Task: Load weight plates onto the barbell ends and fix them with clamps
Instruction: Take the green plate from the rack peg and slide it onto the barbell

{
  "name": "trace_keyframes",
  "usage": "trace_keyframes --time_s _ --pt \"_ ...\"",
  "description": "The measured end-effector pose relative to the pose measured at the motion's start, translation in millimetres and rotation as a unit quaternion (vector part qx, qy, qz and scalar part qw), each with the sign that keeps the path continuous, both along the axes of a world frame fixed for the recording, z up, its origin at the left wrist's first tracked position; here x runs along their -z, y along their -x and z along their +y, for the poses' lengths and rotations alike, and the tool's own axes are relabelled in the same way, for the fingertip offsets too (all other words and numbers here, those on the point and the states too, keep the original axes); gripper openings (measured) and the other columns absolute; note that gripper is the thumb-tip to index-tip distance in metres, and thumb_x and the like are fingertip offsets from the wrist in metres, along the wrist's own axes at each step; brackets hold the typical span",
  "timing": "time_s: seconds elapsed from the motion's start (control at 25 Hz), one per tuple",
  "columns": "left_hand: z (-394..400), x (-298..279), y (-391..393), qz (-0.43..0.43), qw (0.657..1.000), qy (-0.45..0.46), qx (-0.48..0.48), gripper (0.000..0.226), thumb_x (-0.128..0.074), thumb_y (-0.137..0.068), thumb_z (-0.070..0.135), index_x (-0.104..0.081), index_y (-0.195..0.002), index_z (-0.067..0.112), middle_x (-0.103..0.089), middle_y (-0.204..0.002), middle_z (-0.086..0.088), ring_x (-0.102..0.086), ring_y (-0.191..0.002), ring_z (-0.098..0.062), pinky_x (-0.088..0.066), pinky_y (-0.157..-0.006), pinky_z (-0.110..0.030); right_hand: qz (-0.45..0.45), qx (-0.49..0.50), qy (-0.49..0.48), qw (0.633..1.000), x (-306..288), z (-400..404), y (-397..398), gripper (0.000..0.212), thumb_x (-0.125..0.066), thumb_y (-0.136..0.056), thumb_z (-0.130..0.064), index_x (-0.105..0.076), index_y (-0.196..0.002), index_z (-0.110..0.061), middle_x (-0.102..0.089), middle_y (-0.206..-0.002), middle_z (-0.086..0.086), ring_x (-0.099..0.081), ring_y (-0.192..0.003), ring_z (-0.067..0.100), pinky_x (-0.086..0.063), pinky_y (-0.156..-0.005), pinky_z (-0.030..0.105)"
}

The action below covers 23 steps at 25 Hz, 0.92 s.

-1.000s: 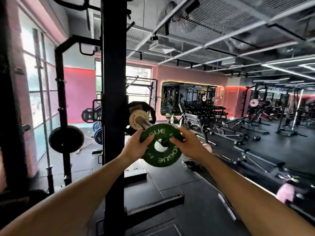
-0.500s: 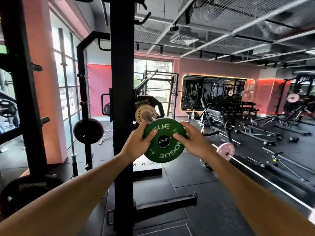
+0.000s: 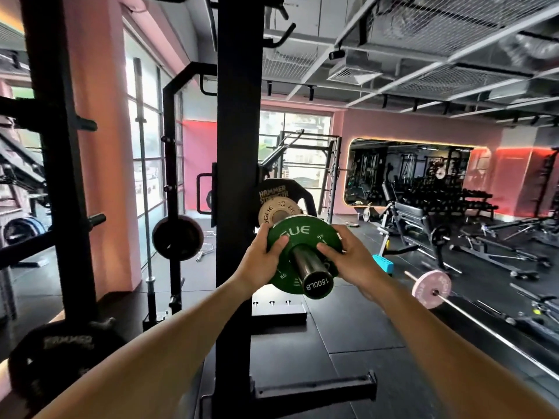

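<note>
A small green weight plate (image 3: 298, 235) sits on the barbell sleeve (image 3: 308, 264), whose end cap reads 1500LB and sticks out toward me through the plate's hole. My left hand (image 3: 261, 260) grips the plate's left edge and my right hand (image 3: 348, 261) grips its right edge. Behind the green plate on the same sleeve are a small tan plate (image 3: 279, 211) and a large black plate (image 3: 273, 193). No clamp is in view.
The black rack upright (image 3: 237, 176) stands just left of the sleeve. Black plates hang on storage pegs at left (image 3: 177, 237) and lower left (image 3: 60, 355). A barbell with a pink plate (image 3: 431, 288) lies on the floor at right. Benches and dumbbell racks fill the far right.
The green plate has slid from the sleeve's tip further onto the bar, so the end cap now sticks out in front of it. Both hands moved forward with it.
</note>
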<state>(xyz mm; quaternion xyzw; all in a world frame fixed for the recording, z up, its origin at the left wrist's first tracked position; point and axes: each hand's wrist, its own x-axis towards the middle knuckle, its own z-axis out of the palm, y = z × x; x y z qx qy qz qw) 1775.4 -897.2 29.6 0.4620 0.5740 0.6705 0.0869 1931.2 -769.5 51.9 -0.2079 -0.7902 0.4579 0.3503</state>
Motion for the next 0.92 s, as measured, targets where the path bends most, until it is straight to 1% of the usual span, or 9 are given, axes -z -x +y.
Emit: trace_keyframes --time_s 0.12,0.28,0.36,0.44,0.52,0.6,0.76,0.84,0.92 --pt "20.6 2.1 29.9 0.004 1.0 -0.006 0.018 0.008 -0.057 -0.103 0.024 -0.054 -0.108 0.029 -0.067 -0.096 -0.003 -0.068 -0.079 -0.008 -0.055 -0.064 -0.022 -0.005 -0.007 -0.006 1.0 -3.4 20.1 20.4 0.037 -0.07 -0.094 -0.025 -0.056 -0.128 -0.031 -0.069 -0.116 0.001 -0.067 -0.107 0.023 -0.056 -0.094 0.054" --pt "49.0 0.6 70.7 0.007 0.999 0.01 0.033 0.013 -0.056 -0.103 0.022 -0.051 -0.114 0.026 -0.066 -0.108 -0.011 -0.067 -0.094 -0.023 -0.057 -0.073 -0.029 -0.029 -0.001 -0.042 0.999 -9.5 43.9 53.9 0.035 -0.068 -0.095 -0.024 -0.055 -0.128 -0.025 -0.068 -0.117 0.003 -0.066 -0.108 0.023 -0.055 -0.096 0.052" --pt "65.5 -0.6 91.9 0.012 0.999 0.011 0.029 0.021 -0.056 -0.103 0.021 -0.049 -0.123 0.021 -0.067 -0.108 -0.011 -0.065 -0.091 -0.017 -0.056 -0.072 -0.024 -0.041 0.016 -0.078 0.996 -12.1 58.1 75.9 0.036 -0.067 -0.096 -0.025 -0.055 -0.13 -0.022 -0.066 -0.119 0.003 -0.064 -0.109 0.023 -0.054 -0.097 0.046" --pt "82.5 -0.3 113.2 0.075 0.995 0.053 -0.036 0.036 -0.055 -0.103 0.029 -0.044 -0.134 0.018 -0.064 -0.115 -0.011 -0.06 -0.097 -0.016 -0.054 -0.087 -0.035 -0.052 0.026 -0.109 0.992 -13.7 73.5 96.3 0.035 -0.068 -0.096 -0.025 -0.056 -0.129 -0.02 -0.065 -0.119 0.001 -0.062 -0.11 0.022 -0.051 -0.091 0.035" --pt "95.6 1.3 130.3 0.172 0.958 0.147 -0.174 0.046 -0.051 -0.1 0.048 -0.037 -0.14 0.029 -0.049 -0.125 -0.005 -0.044 -0.115 -0.022 -0.038 -0.104 -0.05 -0.062 0.03 -0.12 0.99 -13.8 87.8 113.2 0.034 -0.069 -0.095 -0.025 -0.057 -0.127 -0.019 -0.065 -0.116 0.001 -0.062 -0.109 0.022 -0.049 -0.086 0.031" --pt "105.0 -0.8 140.6 0.192 0.933 0.187 -0.241 0.055 -0.048 -0.097 0.059 -0.029 -0.145 0.04 -0.031 -0.143 -0.008 -0.026 -0.135 -0.029 -0.023 -0.112 -0.058 -0.066 0.058 -0.129 0.988 -10.3 102.4 129.8 0.038 -0.073 -0.092 -0.027 -0.059 -0.126 -0.019 -0.065 -0.117 0.004 -0.062 -0.107 0.024 -0.047 -0.087 0.031" --pt "124.7 -7.8 153.8 0.171 0.94 0.164 -0.246 0.086 -0.053 -0.096 0.058 0.002 -0.159 0.038 0.006 -0.166 -0.014 0.007 -0.153 -0.032 -0.007 -0.116 -0.069 -0.044 0.134 -0.179 0.974 -5.5 129.7 154.2 0.065 -0.084 -0.08 -0.033 -0.055 -0.137 -0.026 -0.054 -0.13 0.009 -0.047 -0.127 0.028 -0.038 -0.103 0.033" --pt "131.8 -11.4 160.3 0.14 0.949 0.161 -0.231 0.095 -0.056 -0.096 0.053 0.011 -0.159 0.032 0.014 -0.167 -0.012 0.013 -0.154 -0.03 -0.008 -0.117 -0.07 -0.047 0.123 -0.193 0.972 -6.8 140.9 165.2 0.082 -0.083 -0.08 -0.033 -0.041 -0.151 -0.028 -0.05 -0.145 0.008 -0.039 -0.137 0.026 -0.032 -0.112 0.036" --pt "138.3 -12.2 165.4 0.124 0.954 0.154 -0.225 0.096 -0.057 -0.097 0.049 0.012 -0.159 0.025 0.015 -0.168 -0.014 0.014 -0.154 -0.03 -0.014 -0.119 -0.067 -0.054 0.1 -0.209 0.971 -7.0 150.0 179.0 0.087 -0.081 -0.083 -0.031 -0.032 -0.156 -0.026 -0.049 -0.149 0.005 -0.039 -0.138 0.023 -0.033 -0.111 0.034"
